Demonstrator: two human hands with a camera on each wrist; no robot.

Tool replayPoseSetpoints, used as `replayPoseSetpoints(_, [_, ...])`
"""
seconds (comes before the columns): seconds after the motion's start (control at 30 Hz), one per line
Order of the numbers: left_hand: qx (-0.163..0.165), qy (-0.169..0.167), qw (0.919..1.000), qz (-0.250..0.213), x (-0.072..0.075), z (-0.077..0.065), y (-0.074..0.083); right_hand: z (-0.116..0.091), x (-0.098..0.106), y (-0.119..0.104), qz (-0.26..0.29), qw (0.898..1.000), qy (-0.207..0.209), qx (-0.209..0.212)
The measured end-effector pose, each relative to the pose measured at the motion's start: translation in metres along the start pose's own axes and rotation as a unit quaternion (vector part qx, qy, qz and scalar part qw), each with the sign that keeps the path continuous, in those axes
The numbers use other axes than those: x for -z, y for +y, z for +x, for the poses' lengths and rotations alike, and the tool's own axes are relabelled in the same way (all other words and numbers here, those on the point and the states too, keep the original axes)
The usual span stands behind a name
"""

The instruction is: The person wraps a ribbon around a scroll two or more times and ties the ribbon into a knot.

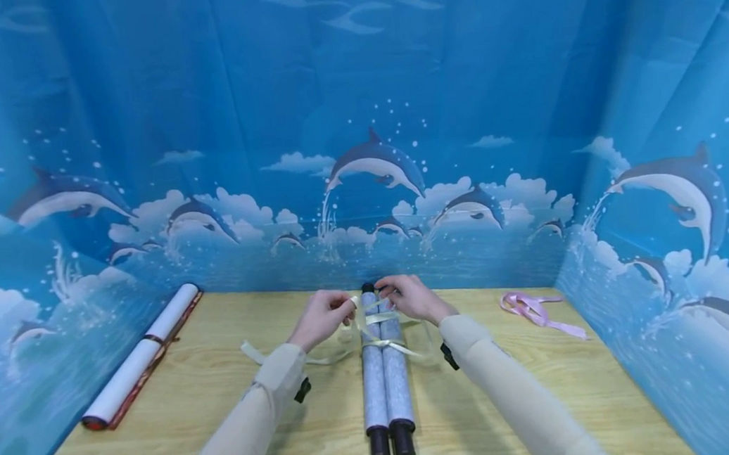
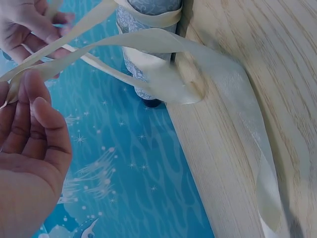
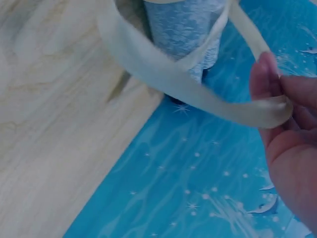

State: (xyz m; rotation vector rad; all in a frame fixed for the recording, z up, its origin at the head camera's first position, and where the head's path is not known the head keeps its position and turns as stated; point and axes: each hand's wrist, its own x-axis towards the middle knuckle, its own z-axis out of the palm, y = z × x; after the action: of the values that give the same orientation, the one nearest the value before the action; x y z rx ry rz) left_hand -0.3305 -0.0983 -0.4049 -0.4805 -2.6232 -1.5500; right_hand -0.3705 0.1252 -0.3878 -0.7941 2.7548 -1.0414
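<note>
Two rolled scrolls (image 1: 376,389) in pale blue patterned cover, with dark end knobs, lie side by side on the table. A cream ribbon (image 1: 382,343) passes around both of them. To their left, my left hand (image 1: 323,318) pinches the ribbon between thumb and fingers; in the left wrist view a long loose tail (image 2: 233,84) trails down over the wood. My right hand (image 1: 410,298), over the far end of the scrolls, pinches another stretch of the ribbon (image 3: 198,96), which loops across in the right wrist view.
A white scroll (image 1: 142,359) with a brown tie and red edging lies at the left of the wooden table (image 1: 478,403). On the right is a pink ribbon (image 1: 538,310). A blue dolphin-print curtain (image 1: 354,80) encloses the back and sides.
</note>
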Motion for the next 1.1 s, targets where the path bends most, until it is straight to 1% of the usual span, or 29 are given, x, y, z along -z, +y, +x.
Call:
replayPoseSetpoints(0.1, [-0.001, -0.004, 1.0000, 0.001, -0.001, 0.000, 0.000, 0.001, -0.004, 0.004, -0.019, 0.999, 0.020, 0.024])
replayPoseSetpoints(0.17, [0.000, -0.004, 1.0000, -0.002, -0.001, 0.000, 0.000, 0.001, -0.005, 0.004, -0.031, 0.998, 0.020, 0.044])
replayPoseSetpoints(0.23, [0.001, -0.006, 1.0000, -0.003, -0.001, 0.000, 0.000, 0.000, -0.005, 0.003, -0.035, 0.997, 0.004, 0.062])
replayPoseSetpoints(0.33, [-0.002, -0.007, 1.0000, -0.001, -0.001, 0.000, -0.001, -0.001, -0.008, 0.002, -0.018, 0.996, -0.026, 0.079])
replayPoseSetpoints(0.4, [-0.005, -0.008, 1.0000, 0.001, -0.001, 0.001, -0.001, -0.002, -0.010, 0.001, -0.003, 0.996, -0.037, 0.083])
replayPoseSetpoints(0.53, [-0.007, -0.005, 1.0000, 0.003, -0.002, 0.000, 0.000, -0.004, -0.012, 0.000, 0.010, 0.997, -0.026, 0.072])
replayPoseSetpoints(0.67, [0.001, -0.004, 1.0000, 0.005, -0.002, -0.001, 0.002, -0.004, -0.012, 0.000, 0.011, 0.999, -0.010, 0.044])
replayPoseSetpoints(0.8, [0.007, -0.002, 1.0000, 0.005, -0.004, 0.000, 0.002, -0.006, -0.013, 0.000, 0.026, 0.999, -0.017, 0.025])
replayPoseSetpoints(0.93, [0.000, 0.006, 0.9999, 0.011, -0.007, 0.001, 0.003, -0.008, -0.015, -0.004, 0.074, 0.997, -0.013, 0.017])
replayPoseSetpoints(1.03, [-0.015, 0.015, 0.9995, 0.021, -0.009, 0.002, 0.005, -0.009, -0.018, -0.011, 0.119, 0.992, -0.001, 0.028])
replayPoseSetpoints(1.1, [-0.020, 0.020, 0.9994, 0.019, -0.010, 0.002, 0.006, -0.008, -0.019, -0.015, 0.136, 0.990, 0.006, 0.037])
